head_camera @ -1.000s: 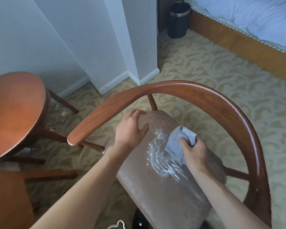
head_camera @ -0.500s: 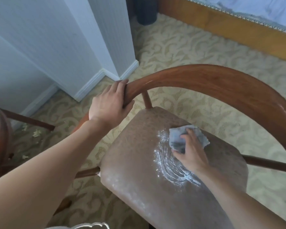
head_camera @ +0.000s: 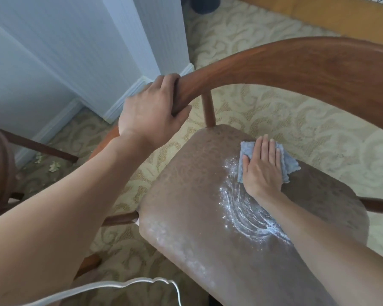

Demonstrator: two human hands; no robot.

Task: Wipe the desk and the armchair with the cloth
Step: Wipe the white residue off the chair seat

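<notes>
The cloth point(head_camera: 290, 164), a small pale blue folded piece, lies flat on the brown padded seat point(head_camera: 208, 217) of the armchair, pinned under my right hand point(head_camera: 262, 167). My fingers there are stretched out straight and pressed together on top of it, the fingertips reaching nearly to its far edge, the thumb lying along its near-left side. The cloth shows out past my little finger, and a strip of it shows beyond my thumb. Just behind my wrist, toward me, a swirl of white powder point(head_camera: 245, 213) is smeared in curved streaks across the seat, and a few loose specks sit beside my thumb.

My left hand point(head_camera: 152, 111) is clamped on the curved wooden rail point(head_camera: 285, 65) of the chair, fingers wrapped over its top, thumb hooked underneath. A slim wooden post point(head_camera: 208, 109) runs from the rail down to the seat just right of that thumb. Below both hands lies patterned beige carpet point(head_camera: 296, 118).
</notes>
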